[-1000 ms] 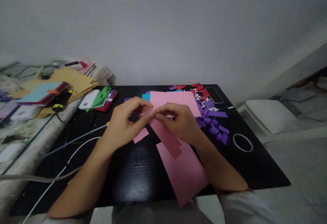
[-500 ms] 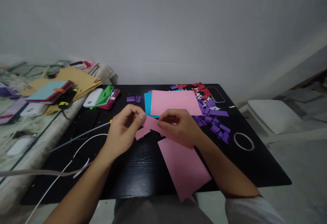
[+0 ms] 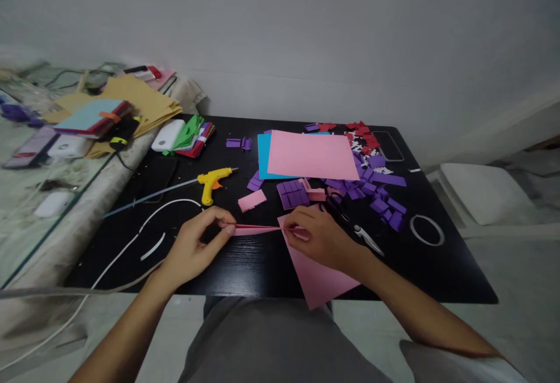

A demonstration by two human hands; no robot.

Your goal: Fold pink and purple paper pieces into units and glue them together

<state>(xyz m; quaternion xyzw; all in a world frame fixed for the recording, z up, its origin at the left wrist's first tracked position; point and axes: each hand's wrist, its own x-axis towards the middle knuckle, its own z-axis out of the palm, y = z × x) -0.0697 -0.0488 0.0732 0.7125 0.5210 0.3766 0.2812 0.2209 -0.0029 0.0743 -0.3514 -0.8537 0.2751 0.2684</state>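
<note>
Between my two hands a pink paper strip is stretched sideways, folded lengthwise. My left hand pinches its left end between thumb and fingers. At the other end, my right hand grips the strip with bent fingers. Under my right hand lies a pink sheet, its corner past the table's front edge. Beyond the strip are a small folded pink piece, a purple folded paper piece and black-handled scissors, partly hidden by my right hand.
A yellow glue gun lies left of centre, its cord trailing left. Pink and blue sheets are stacked at the back. Purple folded pieces and red scraps crowd the right. A white ring lies near the right edge.
Both hands have come down closer to the table's front. The pink strip, flat and angled before, is now folded lengthwise and level. The glue gun and scissors have come into sight.
</note>
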